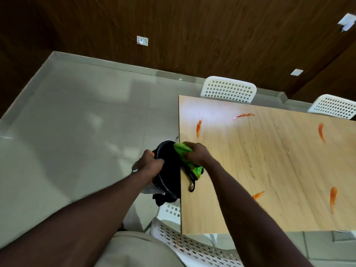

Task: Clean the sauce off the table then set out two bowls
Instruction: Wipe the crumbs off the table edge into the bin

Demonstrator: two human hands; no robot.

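Observation:
A light wooden table carries several orange sauce smears, such as one near its left edge, one at the far side and one at the right. My right hand grips a green cloth with a black strap at the table's left edge. Just off that edge is a black bin, and my left hand holds its rim. No bowls are in view.
White perforated chairs stand at the far side, the far right and right below me. Grey tiled floor lies to the left, with a wood-panelled wall behind.

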